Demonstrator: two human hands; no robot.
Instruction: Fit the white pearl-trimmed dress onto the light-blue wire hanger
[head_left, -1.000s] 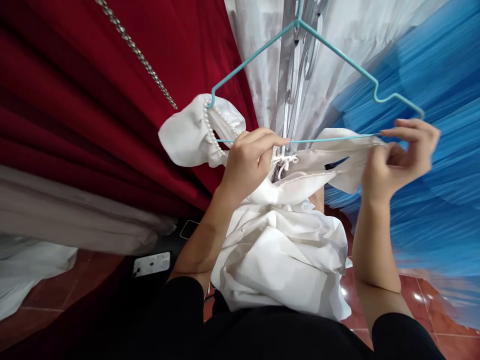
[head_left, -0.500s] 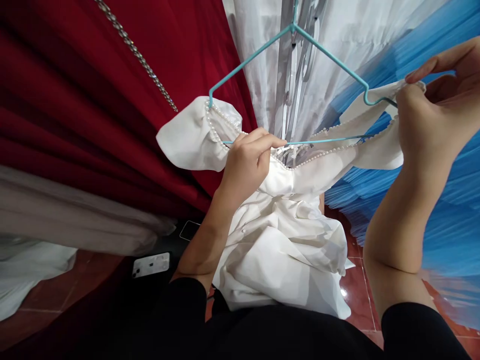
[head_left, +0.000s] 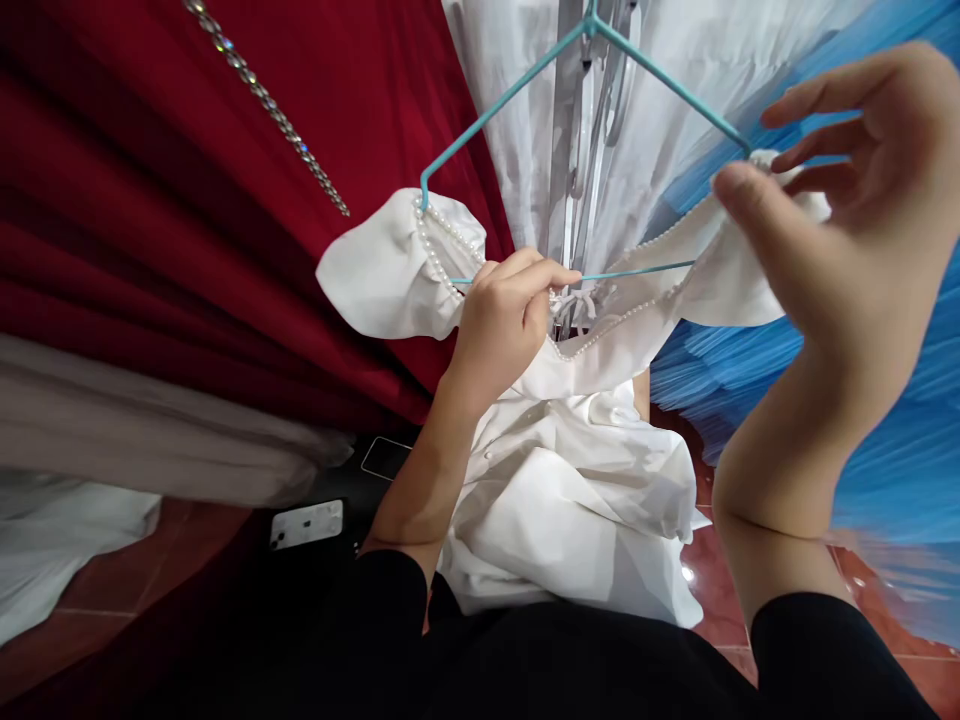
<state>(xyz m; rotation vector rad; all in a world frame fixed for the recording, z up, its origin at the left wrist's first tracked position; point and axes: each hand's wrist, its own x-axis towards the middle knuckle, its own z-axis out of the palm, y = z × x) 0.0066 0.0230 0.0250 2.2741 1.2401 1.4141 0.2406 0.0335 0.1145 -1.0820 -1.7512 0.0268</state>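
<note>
A white dress (head_left: 570,500) with pearl-edged neckline and puffed sleeves hangs on a light blue hanger (head_left: 510,92). My left hand (head_left: 504,320) is closed around the hanger's lower bar at the dress's neckline, its index finger lying along the bar. Whether it also pinches the fabric is hidden. My right hand (head_left: 847,190) is open beside the hanger's right shoulder, thumb and fingers apart, close to the right sleeve (head_left: 739,275). That sleeve's pearl edge meets the hanger's right end, partly behind my thumb. On the left, the other sleeve (head_left: 379,270) sits over the hanger's left end.
A red drape (head_left: 360,110) with a jewelled chain (head_left: 277,115) fills the left. White fabric (head_left: 510,120) and metal rails (head_left: 581,180) stand behind the hanger. Blue tulle (head_left: 892,450) is at the right. A white phone (head_left: 307,524) lies on a dark surface at lower left.
My right hand has let go of the right sleeve's edge and its fingers have spread. That edge has moved left and up onto the hanger's right end. My left hand keeps its hold.
</note>
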